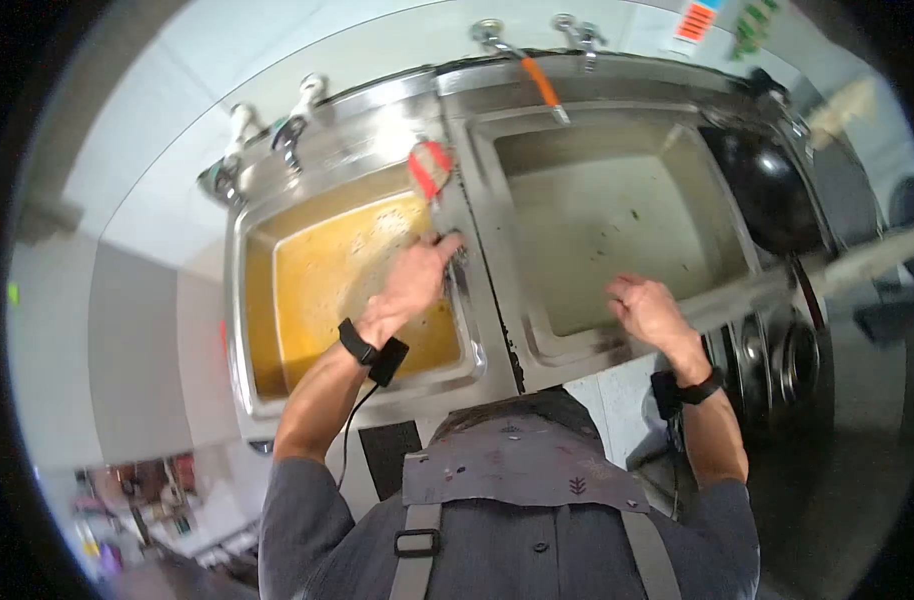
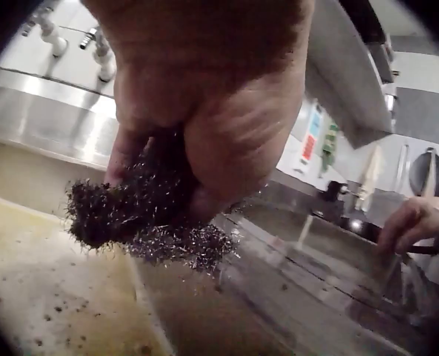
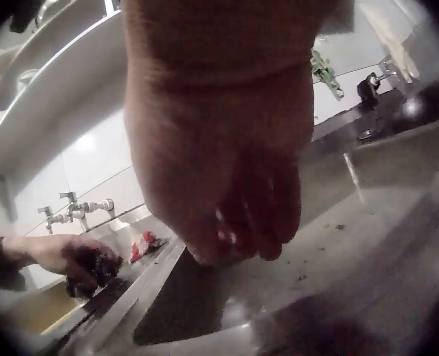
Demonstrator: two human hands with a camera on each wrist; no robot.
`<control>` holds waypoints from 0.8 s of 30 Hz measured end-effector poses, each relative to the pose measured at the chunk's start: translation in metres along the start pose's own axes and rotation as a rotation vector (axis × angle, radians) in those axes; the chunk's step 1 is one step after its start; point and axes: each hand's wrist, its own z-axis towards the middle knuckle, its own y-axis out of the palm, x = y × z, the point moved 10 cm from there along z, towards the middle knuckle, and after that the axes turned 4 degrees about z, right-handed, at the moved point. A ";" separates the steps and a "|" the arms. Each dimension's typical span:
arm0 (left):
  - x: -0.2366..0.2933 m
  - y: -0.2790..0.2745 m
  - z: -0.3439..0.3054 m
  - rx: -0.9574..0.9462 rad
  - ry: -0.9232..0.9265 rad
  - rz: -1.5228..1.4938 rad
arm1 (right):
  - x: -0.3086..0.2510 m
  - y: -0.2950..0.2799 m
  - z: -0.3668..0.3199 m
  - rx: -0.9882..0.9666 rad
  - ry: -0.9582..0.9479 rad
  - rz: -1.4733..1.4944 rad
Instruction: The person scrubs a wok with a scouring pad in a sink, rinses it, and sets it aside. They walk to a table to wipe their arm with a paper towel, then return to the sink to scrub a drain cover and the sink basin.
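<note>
Right basin [image 1: 577, 345]: largest container; holds greyish, see-through water [image 1: 597, 195] with a few small dark bits [image 1: 635, 214]. Left basin [image 1: 261, 300]: smaller; holds yellow-orange liquid [image 1: 322, 260] with pale froth toward its far side and dark specks. Black wok [image 1: 772, 190] sits at the right of the right basin. Left hand [image 1: 413, 282] is at the right rim of the left basin, fingers curled and clamped on a dark metal scourer [image 2: 149, 215]. Right hand [image 1: 652, 310] is above the near part of the right basin; fingers loosely bent, close together, nothing seen in them. Orange spout [image 1: 543, 84] slants from the far wall toward the right basin, tip pointing near and right. Scourer: under the left palm, long axis roughly left to right in the left wrist view, right end slightly lower; both ends protrude from the grip. Red-and-tan pad [image 1: 430, 170] lies at the far end of the strip between basins.
</note>
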 end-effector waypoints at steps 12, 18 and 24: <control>0.061 -0.026 -0.084 0.355 -0.706 -0.322 | -0.133 -0.020 0.064 -0.286 -0.649 0.477; 0.107 0.050 -0.075 0.467 -0.664 -0.347 | -0.160 0.034 0.025 -0.440 -0.905 0.353; 0.158 0.005 -0.163 0.763 -0.726 -0.476 | -0.139 0.057 0.018 -0.389 -0.966 0.226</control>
